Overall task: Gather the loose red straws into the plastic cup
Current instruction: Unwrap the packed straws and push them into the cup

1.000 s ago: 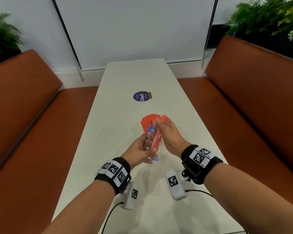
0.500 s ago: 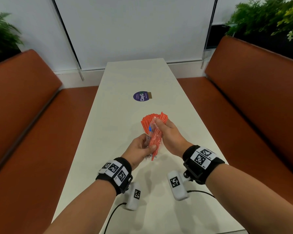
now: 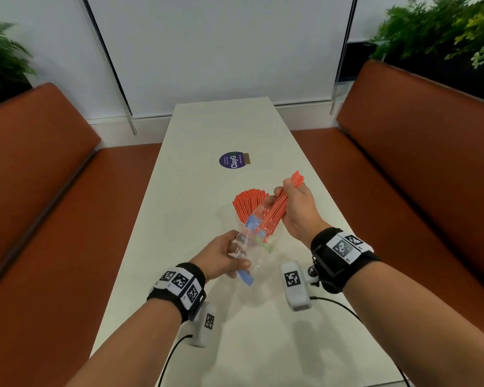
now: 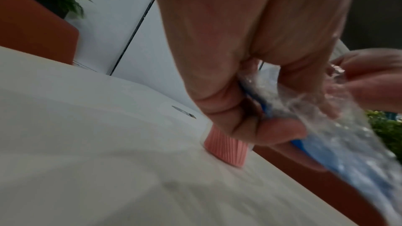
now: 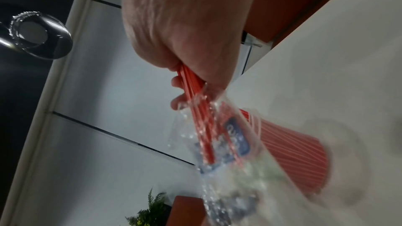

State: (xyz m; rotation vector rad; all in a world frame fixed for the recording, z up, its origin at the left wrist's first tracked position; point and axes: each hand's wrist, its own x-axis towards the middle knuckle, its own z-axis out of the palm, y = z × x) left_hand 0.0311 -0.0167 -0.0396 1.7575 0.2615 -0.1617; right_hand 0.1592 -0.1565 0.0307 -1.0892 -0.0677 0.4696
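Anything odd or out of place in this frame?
Nothing is spilled. The one oddity: the right hand grips a straw bundle still partly inside a crinkled clear wrapper, which the left hand pinches. The cup already holds many straws.

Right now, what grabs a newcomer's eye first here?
The red straws: the right hand grips a bundle of straws half drawn out of a clear plastic wrapper, which the left hand holds over the white table. Behind them a plastic cup already stands packed with a fan of straws.
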